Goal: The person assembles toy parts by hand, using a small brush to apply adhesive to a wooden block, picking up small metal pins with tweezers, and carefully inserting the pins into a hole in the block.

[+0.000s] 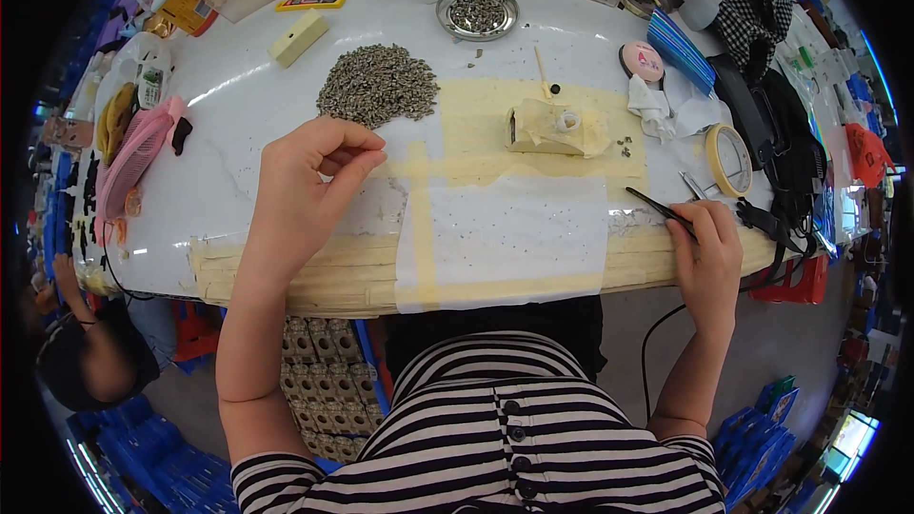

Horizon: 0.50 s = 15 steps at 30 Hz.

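My left hand is raised at the near edge of a heap of small grey-brown metal parts. Its thumb and forefinger are pinched together; whatever may be between them is too small to make out. Black tweezers are gripped in my right hand at the table's right side, their tips pointing left and away from me. Between the hands lies a white cloth or paper sheet dotted with tiny specks. Behind it stands a small block wrapped in masking tape, with a round whitish piece on top.
A round metal dish holds more small parts. A tape roll, a pink round case and a black bag sit at the right. At left are a pink basket and a pale block. Another person is at far left.
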Each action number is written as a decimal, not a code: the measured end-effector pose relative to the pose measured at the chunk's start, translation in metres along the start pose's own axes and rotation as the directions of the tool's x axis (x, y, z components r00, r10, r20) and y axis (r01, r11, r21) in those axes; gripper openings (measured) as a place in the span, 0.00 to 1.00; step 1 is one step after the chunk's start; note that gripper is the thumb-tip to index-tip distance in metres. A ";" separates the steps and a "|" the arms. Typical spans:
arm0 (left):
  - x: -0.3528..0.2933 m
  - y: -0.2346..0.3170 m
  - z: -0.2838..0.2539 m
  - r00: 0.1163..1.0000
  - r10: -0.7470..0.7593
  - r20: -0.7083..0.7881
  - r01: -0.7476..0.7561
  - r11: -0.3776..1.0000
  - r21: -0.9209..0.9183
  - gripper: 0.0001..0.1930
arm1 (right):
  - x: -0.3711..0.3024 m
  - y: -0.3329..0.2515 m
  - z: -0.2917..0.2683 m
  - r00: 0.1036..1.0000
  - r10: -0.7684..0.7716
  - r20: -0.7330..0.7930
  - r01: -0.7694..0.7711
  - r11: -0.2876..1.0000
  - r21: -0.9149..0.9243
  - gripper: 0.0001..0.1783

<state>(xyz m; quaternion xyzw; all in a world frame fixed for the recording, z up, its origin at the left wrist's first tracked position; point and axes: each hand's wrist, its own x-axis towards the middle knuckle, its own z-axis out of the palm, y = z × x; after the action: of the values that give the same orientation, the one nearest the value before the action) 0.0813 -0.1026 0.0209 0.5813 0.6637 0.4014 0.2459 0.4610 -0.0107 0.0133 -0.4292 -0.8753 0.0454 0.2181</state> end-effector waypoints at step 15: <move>0.006 0.025 0.020 0.914 -0.144 0.380 0.395 0.536 -0.746 0.09 | 0.022 -0.033 -0.006 0.923 0.116 -0.366 0.105 0.840 0.532 0.39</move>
<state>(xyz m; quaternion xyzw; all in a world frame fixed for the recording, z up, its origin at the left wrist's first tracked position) 0.1103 -0.0923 0.0309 0.3427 0.4481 0.5318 0.6316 0.4278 -0.0150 0.0353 -0.3527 -0.7651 0.2068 0.4974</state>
